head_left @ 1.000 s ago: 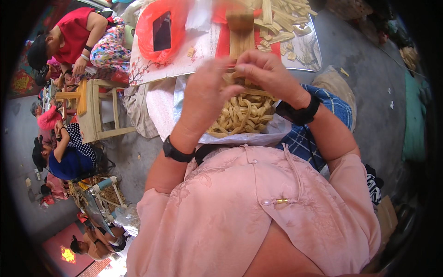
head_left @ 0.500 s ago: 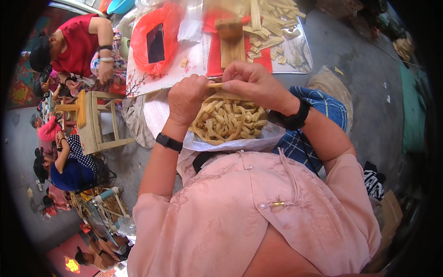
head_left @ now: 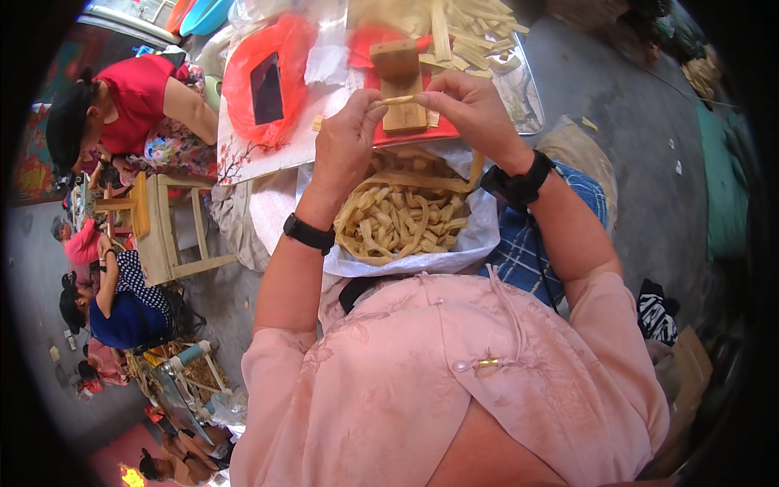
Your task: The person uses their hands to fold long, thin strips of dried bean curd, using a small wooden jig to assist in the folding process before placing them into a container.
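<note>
My left hand and my right hand are raised over the table's near edge, fingertips pinched on a pale tan fibrous strip. The strip runs level between them, and a length hangs below my right hand toward the bag. Just behind it on the table stands a wooden block with an upright end, on a red sheet. Below my hands, a white bag in my lap is full of loose, curled tan strips.
On the table lie a dark phone on a red plastic bag, white tissue and many flat cut strips. A wooden stool stands left. Several people sit along the left, one in a red top.
Both hands have moved up and away from me, over the wooden block, still pinching the strip. My right hand has shifted right. The person in red has leaned down.
</note>
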Action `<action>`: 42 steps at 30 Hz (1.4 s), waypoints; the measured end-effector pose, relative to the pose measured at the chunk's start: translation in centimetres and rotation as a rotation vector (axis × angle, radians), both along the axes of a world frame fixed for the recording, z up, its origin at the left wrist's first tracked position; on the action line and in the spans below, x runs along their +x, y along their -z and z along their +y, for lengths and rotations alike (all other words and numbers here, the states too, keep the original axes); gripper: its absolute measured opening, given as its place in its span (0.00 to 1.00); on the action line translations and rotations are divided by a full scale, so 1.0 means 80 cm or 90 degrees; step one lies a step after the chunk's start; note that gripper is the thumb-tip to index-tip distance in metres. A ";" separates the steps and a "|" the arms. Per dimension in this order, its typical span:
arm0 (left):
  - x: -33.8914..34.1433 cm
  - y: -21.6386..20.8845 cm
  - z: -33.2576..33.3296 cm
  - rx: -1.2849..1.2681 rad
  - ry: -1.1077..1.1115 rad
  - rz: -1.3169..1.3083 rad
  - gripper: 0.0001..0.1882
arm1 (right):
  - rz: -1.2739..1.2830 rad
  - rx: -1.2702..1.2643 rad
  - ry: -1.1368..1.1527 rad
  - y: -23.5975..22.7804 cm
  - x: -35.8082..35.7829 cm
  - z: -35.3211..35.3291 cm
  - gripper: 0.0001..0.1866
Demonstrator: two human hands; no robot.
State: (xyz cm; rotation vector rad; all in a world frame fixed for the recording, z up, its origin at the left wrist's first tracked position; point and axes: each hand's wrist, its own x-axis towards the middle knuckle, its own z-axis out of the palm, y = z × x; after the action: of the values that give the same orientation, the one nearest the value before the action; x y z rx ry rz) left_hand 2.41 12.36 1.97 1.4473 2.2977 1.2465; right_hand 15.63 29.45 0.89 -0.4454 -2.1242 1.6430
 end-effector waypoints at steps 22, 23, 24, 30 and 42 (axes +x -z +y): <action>0.019 0.019 0.008 -0.262 -0.171 0.020 0.12 | -0.105 0.350 0.116 -0.016 0.006 -0.006 0.12; 0.023 0.018 -0.001 -0.235 -0.166 0.007 0.11 | -0.089 0.345 0.124 -0.016 0.013 -0.011 0.12; 0.029 0.027 -0.011 -0.140 -0.148 0.052 0.11 | -0.051 0.353 0.123 -0.018 0.016 -0.019 0.10; 0.068 0.053 -0.051 -0.022 0.009 -0.486 0.14 | 0.263 0.495 -0.050 -0.031 0.034 -0.072 0.08; 0.084 0.051 -0.047 0.202 0.131 -0.973 0.09 | 0.196 -0.076 -0.247 -0.014 0.046 -0.103 0.06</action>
State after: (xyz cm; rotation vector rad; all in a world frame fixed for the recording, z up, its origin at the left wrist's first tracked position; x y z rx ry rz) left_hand 9.17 8.58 -2.12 0.3236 0.9094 1.7232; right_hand 19.34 21.19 1.99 0.1930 -1.9701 1.9083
